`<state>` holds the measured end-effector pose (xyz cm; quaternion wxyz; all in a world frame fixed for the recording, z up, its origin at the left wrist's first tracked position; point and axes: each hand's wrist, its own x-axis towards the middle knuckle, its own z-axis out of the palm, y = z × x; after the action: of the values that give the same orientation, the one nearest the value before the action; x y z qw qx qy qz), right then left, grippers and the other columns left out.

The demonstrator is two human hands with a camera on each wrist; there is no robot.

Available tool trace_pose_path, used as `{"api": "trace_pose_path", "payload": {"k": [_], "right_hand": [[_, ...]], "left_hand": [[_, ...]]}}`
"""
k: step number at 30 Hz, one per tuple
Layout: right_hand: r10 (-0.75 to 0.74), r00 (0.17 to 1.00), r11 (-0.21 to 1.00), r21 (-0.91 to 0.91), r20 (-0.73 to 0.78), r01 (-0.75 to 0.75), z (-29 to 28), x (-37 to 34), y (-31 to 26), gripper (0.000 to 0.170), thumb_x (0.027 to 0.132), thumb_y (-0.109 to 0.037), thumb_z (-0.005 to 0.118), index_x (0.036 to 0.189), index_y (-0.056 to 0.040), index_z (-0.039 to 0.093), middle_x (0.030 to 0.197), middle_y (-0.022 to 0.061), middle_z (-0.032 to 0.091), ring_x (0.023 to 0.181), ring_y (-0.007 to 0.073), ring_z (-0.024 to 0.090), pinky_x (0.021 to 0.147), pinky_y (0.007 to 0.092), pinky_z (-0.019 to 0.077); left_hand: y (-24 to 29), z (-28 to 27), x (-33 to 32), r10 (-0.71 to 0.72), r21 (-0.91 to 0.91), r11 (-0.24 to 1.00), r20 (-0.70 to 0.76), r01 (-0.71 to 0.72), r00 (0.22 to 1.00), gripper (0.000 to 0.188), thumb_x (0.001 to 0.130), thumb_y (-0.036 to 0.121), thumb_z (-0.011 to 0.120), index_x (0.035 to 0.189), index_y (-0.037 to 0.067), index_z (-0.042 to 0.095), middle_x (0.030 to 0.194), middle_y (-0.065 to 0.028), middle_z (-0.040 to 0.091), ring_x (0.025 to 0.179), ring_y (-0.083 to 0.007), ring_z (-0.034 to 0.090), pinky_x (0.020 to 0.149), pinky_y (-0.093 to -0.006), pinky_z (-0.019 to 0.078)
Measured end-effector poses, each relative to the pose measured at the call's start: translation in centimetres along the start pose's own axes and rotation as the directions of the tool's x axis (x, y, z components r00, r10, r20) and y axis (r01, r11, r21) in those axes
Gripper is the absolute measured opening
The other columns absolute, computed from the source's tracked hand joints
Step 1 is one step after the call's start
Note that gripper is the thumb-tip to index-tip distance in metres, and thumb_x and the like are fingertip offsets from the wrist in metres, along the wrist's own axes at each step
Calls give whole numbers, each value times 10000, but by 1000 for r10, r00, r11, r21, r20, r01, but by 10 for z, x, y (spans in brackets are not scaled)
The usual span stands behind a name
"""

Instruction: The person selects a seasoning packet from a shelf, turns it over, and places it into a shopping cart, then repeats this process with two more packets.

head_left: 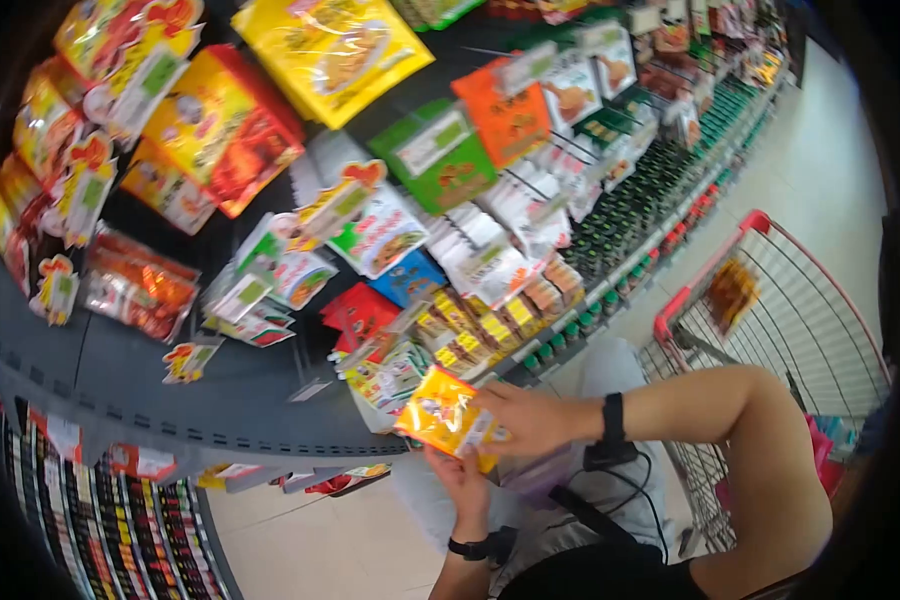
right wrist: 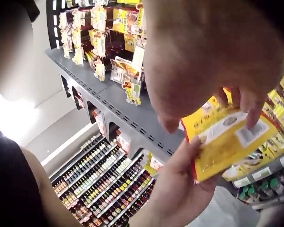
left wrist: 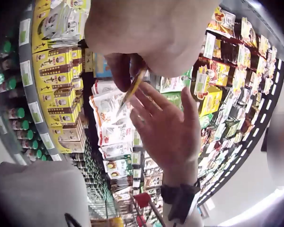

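A yellow packet with red edges (head_left: 442,410) (right wrist: 222,153) is gripped at its lower edge by my left hand (head_left: 460,482) (right wrist: 182,182), thumb over the printed face in the right wrist view. Over the packet, my right hand (head_left: 530,415) (right wrist: 213,61) touches the side bearing a white label and barcode with its fingertips. Seen nearly edge-on, the packet (left wrist: 138,81) lies between both hands in the left wrist view, where my left hand (left wrist: 151,30) looms at the top and my right hand (left wrist: 169,132) shows straight fingers and a thumb held apart.
Curved grey shelving (head_left: 170,410) holds hanging food packets, small yellow boxes (head_left: 470,330) and green-capped jars (head_left: 570,325). A wire shopping cart with a red rim (head_left: 678,300) stands at the right, with a packet inside. Bottles line shelves (right wrist: 99,184) at lower left.
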<state>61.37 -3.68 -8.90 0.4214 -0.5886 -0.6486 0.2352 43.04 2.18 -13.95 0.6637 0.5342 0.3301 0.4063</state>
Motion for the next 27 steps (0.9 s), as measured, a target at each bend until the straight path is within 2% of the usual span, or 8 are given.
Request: {"api": "trace_pose_path", "payload": {"k": [5, 8, 11, 13, 16, 19, 21, 27], "right_hand": [[-67, 998, 997, -42, 5, 67, 23, -7, 13, 584, 922, -399, 613, 1269, 30, 423, 1199, 271, 527, 1144, 347, 545, 897, 427, 470], [225, 925, 963, 75, 305, -259, -6, 11, 11, 596, 910, -403, 637, 1272, 40, 470, 1037, 222, 637, 933, 325, 647, 804, 385, 514], [156, 946, 955, 202, 283, -218, -23, 19, 25, 501, 916, -376, 644, 1205, 23, 558, 917, 153, 688, 753, 251, 670, 719, 346, 527], [80, 954, 915, 358, 290, -186, -31, 20, 21, 438, 911, -340, 654, 1159, 16, 591, 995, 124, 695, 835, 195, 659, 745, 362, 524], [-108, 983, 859, 512, 149, 17, -27, 20, 19, 378, 906, -261, 668, 1146, 22, 596, 1021, 73, 701, 894, 110, 614, 754, 350, 515], [-68, 947, 927, 371, 315, -57, -29, 11, 11, 396, 895, -290, 670, 1141, 10, 590, 972, 161, 693, 876, 215, 663, 738, 360, 518], [54, 899, 960, 226, 435, -167, -11, 11, 33, 415, 868, -310, 689, 1118, 6, 590, 978, 186, 685, 881, 284, 671, 740, 391, 517], [233, 934, 971, -109, 271, -210, -32, 13, 35, 634, 810, -397, 725, 1248, -14, 473, 1016, 170, 634, 936, 313, 636, 785, 402, 499]], "left_hand": [[0, 16, -12, 74, -239, 971, 289, -2, 954, 503, 996, 210, 505, 1439, 49, 330, 1424, -125, 411, 1190, -189, 501, 915, -297, 470], [-27, -7, -5, 85, 12, 996, 273, -92, 958, 462, 985, 250, 534, 1383, 49, 415, 1388, -115, 440, 1152, -170, 521, 872, -298, 484], [-27, -22, -3, 10, 232, 972, 97, -33, 995, 461, 966, 226, 556, 1366, 33, 432, 1274, -82, 540, 1045, -143, 538, 891, -308, 458], [-19, -18, 1, -23, 85, 996, -66, 28, 998, 487, 947, 235, 571, 1364, 33, 421, 1262, -87, 547, 1034, -141, 538, 896, -308, 455], [-23, -23, 14, -113, -315, 932, 211, 177, 971, 638, 951, 412, 492, 1445, 40, 337, 1369, -136, 498, 1178, -263, 545, 962, -436, 461], [1, -21, 2, -461, -313, 770, 330, 556, 824, 623, 968, 459, 473, 1431, 50, 396, 1298, -119, 561, 1119, -247, 579, 1032, -503, 431], [-9, -17, 3, -424, -221, 828, 353, 515, 834, 607, 971, 442, 474, 1426, 47, 401, 1299, -116, 560, 1125, -242, 574, 1033, -491, 427], [-40, -15, 6, -255, -41, 955, 396, 294, 882, 560, 981, 391, 476, 1411, 37, 415, 1301, -107, 560, 1141, -226, 558, 1035, -455, 415]]}}
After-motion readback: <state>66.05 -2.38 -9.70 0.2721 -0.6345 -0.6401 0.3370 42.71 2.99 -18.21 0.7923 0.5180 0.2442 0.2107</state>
